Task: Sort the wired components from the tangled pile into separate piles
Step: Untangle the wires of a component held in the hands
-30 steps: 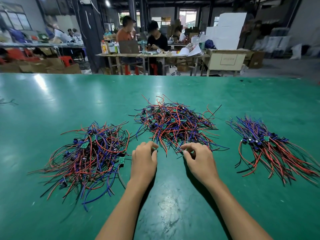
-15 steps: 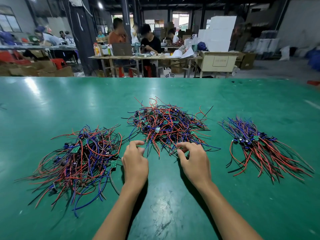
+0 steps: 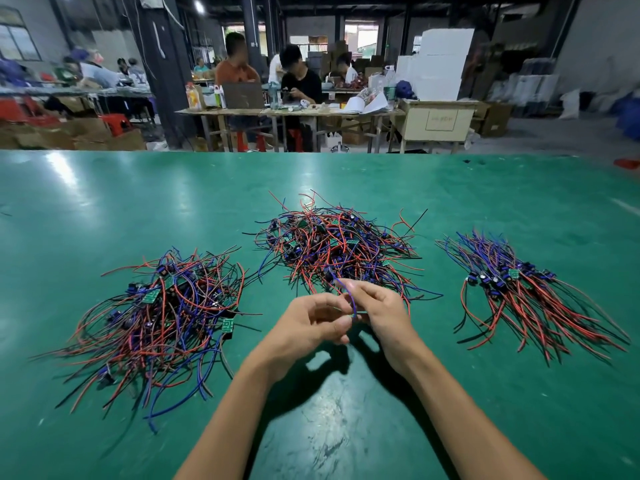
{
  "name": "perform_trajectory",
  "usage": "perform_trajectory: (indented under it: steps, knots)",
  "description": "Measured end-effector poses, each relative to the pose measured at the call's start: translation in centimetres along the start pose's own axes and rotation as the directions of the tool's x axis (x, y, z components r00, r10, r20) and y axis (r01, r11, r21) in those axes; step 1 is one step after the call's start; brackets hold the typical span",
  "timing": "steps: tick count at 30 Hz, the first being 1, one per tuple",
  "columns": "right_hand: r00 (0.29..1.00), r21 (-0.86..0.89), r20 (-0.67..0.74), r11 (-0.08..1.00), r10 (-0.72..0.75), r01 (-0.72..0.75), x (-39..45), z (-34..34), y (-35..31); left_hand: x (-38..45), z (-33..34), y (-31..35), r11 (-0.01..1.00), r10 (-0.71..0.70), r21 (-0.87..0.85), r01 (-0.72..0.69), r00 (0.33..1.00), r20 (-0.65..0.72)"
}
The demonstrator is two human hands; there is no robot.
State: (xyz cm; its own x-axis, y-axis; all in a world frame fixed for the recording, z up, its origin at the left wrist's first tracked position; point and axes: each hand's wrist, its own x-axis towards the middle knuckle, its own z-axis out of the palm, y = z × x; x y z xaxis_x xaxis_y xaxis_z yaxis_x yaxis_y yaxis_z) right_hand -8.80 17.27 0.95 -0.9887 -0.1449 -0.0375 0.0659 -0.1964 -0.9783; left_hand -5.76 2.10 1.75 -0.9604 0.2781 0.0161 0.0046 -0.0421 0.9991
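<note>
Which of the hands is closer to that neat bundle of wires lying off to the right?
Right. The right hand sits nearer the neat bundle, a gap of bare table between; the left hand is beyond it, further left.

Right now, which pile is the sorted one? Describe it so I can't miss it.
On the green table lie three wire piles. Take the right pile, apart from the hands. Unlike the tangled middle pile and left pile, its wires lie combed one way, the boards bunched together.

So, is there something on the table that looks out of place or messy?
Nothing looks damaged. The right pile is combed straight, while the left pile and middle pile are tangled, with strands straying across the green table. Both hands hold a blue wire.
</note>
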Motion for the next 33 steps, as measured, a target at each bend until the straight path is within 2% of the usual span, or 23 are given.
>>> perform_trajectory:
  steps: [3,8,10,14,16,19,27,30,31,33]
  knots:
    - [0.998,0.106,0.053,0.994,0.018,-0.024,-0.2,-0.3,-0.2,-0.2,-0.2,0.1,0.997,-0.067,-0.023,0.068,0.997,0.034]
    - [0.991,0.097,0.135,0.995,-0.012,-0.001,-0.4,-0.4,-0.4,0.0,-0.8,-0.1,0.991,-0.133,-0.039,0.13,0.989,-0.072]
    - [0.984,0.099,0.175,0.995,-0.027,0.009,-0.7,-0.4,-0.5,0.3,-1.0,-0.2,0.993,-0.111,-0.065,0.104,0.985,-0.128]
    - [0.946,-0.027,0.324,1.0,0.013,-0.005,-1.2,-0.3,-0.6,0.5,-1.2,0.4,0.941,-0.105,-0.337,0.035,0.976,-0.192]
    - [0.924,-0.055,0.38,0.998,0.037,-0.017,-1.4,0.0,-0.5,0.4,-1.5,0.4,0.929,-0.065,-0.369,-0.021,0.973,-0.22]
    - [0.921,-0.082,0.386,0.996,0.051,-0.02,-1.5,0.2,-0.5,0.3,-1.9,0.5,0.912,-0.024,-0.401,-0.082,0.967,-0.254]
    - [0.919,-0.097,0.382,0.993,0.094,-0.061,-1.2,0.1,-0.6,0.0,-2.5,1.1,0.915,0.075,-0.375,-0.146,0.977,-0.199]
    - [0.92,-0.113,0.38,0.992,0.102,-0.063,-1.0,0.0,-0.5,-0.2,-2.6,1.6,0.915,0.114,-0.351,-0.199,0.962,-0.248]
    - [0.921,-0.124,0.376,0.99,0.106,-0.064,-1.0,0.0,-0.4,-0.3,-2.8,1.7,0.931,0.135,-0.287,-0.227,0.942,-0.308]
    - [0.92,-0.14,0.373,0.988,0.117,-0.069,-0.9,-0.1,-0.2,-0.5,-4.2,2.1,0.964,0.221,-0.028,-0.263,0.859,-0.462]
